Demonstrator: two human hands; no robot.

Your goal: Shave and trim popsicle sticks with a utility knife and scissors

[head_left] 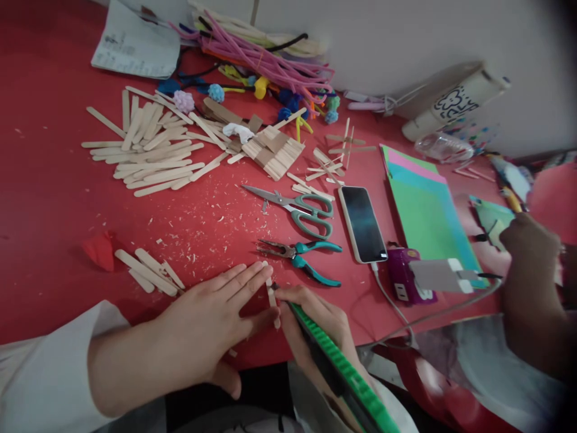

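Observation:
My left hand (211, 307) lies with its fingers stretched over the red table, its fingertips holding a short wooden craft stick (271, 294) down at both ends. A green utility knife (336, 355) is gripped in my right hand (320, 319), its tip against the side of that stick. Just beyond my hands lie teal-handled pliers (300, 252) with jaws slightly apart, and scissors (297, 207) with grey-green handles. To the left of my left hand are several cut stick pieces (148, 273). Wood shavings (202, 240) litter the tabletop.
Many loose craft sticks (148, 150) and a joined stick panel (274, 150) lie further back, before pink pipe cleaners (265, 60). A cabled phone (363, 222), purple box (408, 276) and coloured sheets (424, 204) lie rightward. Another person's hand (532, 240) is at far right.

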